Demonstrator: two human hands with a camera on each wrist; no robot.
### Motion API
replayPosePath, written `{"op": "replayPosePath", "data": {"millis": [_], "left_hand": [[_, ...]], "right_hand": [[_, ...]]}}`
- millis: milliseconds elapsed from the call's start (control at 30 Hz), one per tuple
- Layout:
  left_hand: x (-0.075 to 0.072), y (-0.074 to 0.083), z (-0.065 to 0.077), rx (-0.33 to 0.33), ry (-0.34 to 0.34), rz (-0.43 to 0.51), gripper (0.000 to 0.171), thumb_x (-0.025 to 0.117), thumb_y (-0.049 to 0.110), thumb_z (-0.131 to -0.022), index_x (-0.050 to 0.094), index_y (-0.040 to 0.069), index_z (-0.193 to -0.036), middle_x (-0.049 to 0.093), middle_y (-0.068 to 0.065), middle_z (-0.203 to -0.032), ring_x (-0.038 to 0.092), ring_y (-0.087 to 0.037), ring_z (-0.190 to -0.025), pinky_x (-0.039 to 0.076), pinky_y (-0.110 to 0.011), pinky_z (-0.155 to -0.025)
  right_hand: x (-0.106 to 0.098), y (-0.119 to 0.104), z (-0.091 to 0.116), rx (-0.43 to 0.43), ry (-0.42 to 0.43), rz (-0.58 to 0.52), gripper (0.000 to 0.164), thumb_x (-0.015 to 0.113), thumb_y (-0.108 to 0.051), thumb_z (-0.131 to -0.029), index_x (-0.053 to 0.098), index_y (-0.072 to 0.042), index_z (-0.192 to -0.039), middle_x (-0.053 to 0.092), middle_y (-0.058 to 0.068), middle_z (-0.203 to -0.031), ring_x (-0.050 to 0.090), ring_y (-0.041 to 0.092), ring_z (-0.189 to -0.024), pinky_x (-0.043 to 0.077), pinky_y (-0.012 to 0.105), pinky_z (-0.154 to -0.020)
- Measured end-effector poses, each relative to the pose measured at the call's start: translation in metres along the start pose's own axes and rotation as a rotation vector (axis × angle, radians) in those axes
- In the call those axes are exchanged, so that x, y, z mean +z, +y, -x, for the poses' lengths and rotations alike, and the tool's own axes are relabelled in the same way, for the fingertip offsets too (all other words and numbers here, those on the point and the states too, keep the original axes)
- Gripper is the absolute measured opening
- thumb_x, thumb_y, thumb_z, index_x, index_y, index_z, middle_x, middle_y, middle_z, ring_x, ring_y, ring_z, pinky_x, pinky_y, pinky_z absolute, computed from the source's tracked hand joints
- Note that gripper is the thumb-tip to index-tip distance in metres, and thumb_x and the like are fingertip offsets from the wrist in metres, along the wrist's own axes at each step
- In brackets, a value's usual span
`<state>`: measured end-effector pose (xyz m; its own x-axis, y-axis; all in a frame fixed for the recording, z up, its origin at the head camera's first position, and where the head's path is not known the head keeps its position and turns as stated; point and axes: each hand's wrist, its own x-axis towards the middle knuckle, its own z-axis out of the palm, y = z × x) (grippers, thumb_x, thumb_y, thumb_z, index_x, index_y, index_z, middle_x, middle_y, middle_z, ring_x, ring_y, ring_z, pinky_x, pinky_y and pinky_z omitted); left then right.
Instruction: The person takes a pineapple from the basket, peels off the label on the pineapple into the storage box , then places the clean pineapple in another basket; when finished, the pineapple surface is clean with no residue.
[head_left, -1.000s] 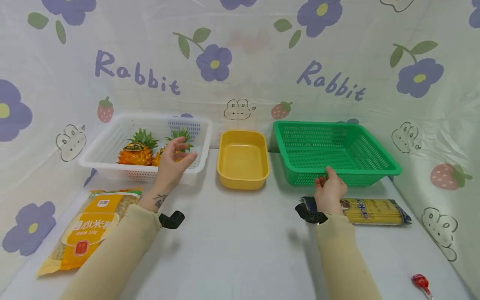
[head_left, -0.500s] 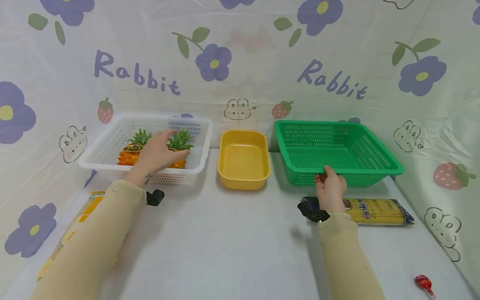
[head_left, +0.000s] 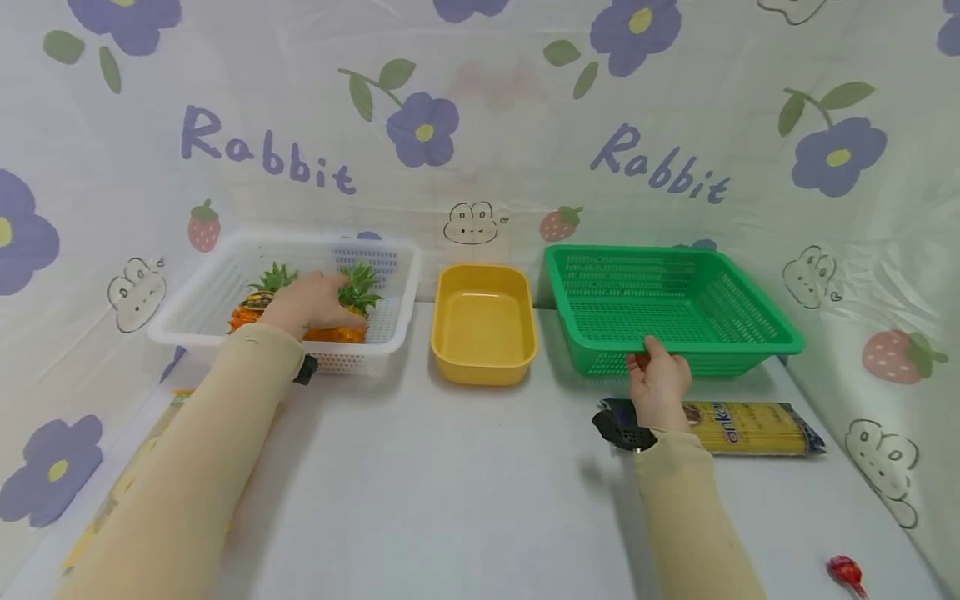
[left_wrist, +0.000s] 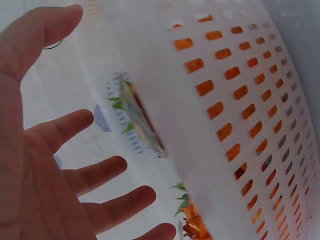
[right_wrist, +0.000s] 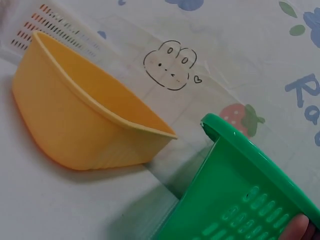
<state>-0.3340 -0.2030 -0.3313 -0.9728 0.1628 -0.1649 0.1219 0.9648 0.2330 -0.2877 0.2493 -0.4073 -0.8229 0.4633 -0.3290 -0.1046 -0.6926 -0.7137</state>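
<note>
My left hand (head_left: 311, 304) reaches over the front rim of the white basket (head_left: 187, 340), right at the pineapple (head_left: 337, 335) on the right. Its fingers overlap the fruit and part of the leafy crown. In the left wrist view the left hand (left_wrist: 55, 200) has its fingers spread beside the basket wall (left_wrist: 150, 95), grasping nothing. A second pineapple (head_left: 243, 319) lies left of it, partly hidden by that hand. My right hand (head_left: 660, 383) grips the front rim of the green basket (head_left: 742, 347), thumb on top and fingers curled beneath.
Between the baskets stands a yellow tub (head_left: 483, 373). A pack of spaghetti (head_left: 750, 427) lies below the green basket, partly behind the right hand. A red lollipop (head_left: 845, 570) is at lower right. The left sleeve mostly covers a yellow bag (head_left: 150, 446). A patterned curtain (head_left: 480, 125) hangs behind.
My left hand has swung left and lowered into the white basket, coming down onto the right pineapple. My right hand keeps its hold on the green basket's rim.
</note>
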Motion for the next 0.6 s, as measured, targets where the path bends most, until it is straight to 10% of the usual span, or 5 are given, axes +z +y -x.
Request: {"op": "replayPosePath", "data": {"millis": [433,600], "left_hand": [[0.017,-0.009,-0.011,-0.058,-0.132,-0.018,0.096,0.068,0.052,-0.072,0.022,0.014,-0.147,0.019,-0.031,-0.147,0.026,-0.052,-0.129,0.031,-0.066,-0.096],[0.019,-0.004,-0.011,-0.07,-0.135,-0.049,0.09,0.067,0.046,-0.073,0.025,0.015,-0.147,0.026,-0.03,-0.144,0.032,-0.05,-0.126,0.034,-0.066,-0.094]], "right_hand": [[-0.001,0.003,-0.002,-0.011,-0.016,-0.007,0.02,0.051,-0.012,-0.093,0.034,-0.012,-0.104,0.035,0.005,-0.093,0.035,0.017,-0.07,0.042,0.026,-0.063],[-0.003,-0.001,-0.001,0.053,-0.021,-0.061,0.051,0.052,-0.013,-0.092,0.025,-0.022,-0.135,0.037,0.003,-0.097,0.035,0.017,-0.071,0.044,0.028,-0.068]]}}
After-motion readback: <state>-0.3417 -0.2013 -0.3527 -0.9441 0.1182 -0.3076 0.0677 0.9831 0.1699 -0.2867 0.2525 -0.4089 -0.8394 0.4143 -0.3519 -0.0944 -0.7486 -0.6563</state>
